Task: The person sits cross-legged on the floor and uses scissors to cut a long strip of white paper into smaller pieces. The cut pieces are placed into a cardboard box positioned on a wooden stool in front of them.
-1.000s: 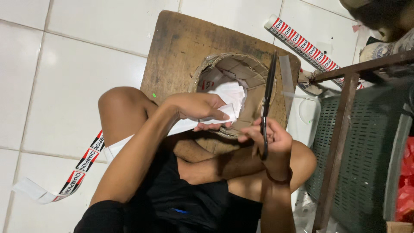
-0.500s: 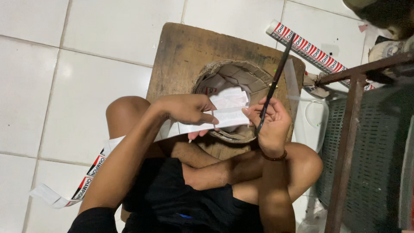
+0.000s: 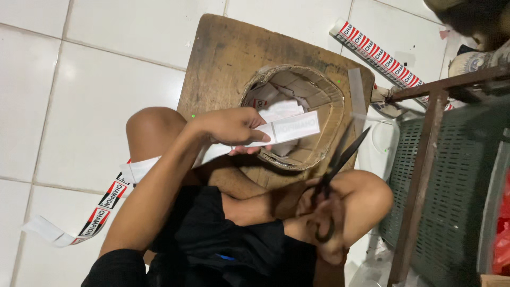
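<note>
**White paper strip gripped over a cardboard tub; scissors in the other hand**

White paper strip (image 3: 289, 129) is pinched in the left hand (image 3: 231, 127), fingers clenched on its near end; the free end juts out over the mouth of the cardboard tub (image 3: 324, 95). The right hand (image 3: 319, 220) is closed through the loops of black scissors (image 3: 340, 165), blades parted slightly and pointing up toward the tub's right rim, clear of the strip.

Container: the tub is round, its wall ragged and brown, standing on a worn wooden board (image 3: 223, 58). It holds loose white paper pieces (image 3: 273, 101), stacked unevenly against the far-left inner wall; the rest of its floor cannot be made out. The tub sits toward the board's right edge, its rim close to that edge and to the near edge.

Surroundings: a clear narrow strip (image 3: 357, 93) lies along the board's right edge. A long printed red, white and black tape (image 3: 101, 204) trails from under the left arm across the white floor tiles (image 3: 79, 95). A matching printed roll (image 3: 380, 56) lies beyond the board's far-right corner.

Clearance: the board's left half and far edge are bare. To the right, a rusty metal frame (image 3: 425, 154) and green mesh panel (image 3: 457, 180) stand close beside the right knee, leaving little room on that side. Both knees bracket the board's near edge.
</note>
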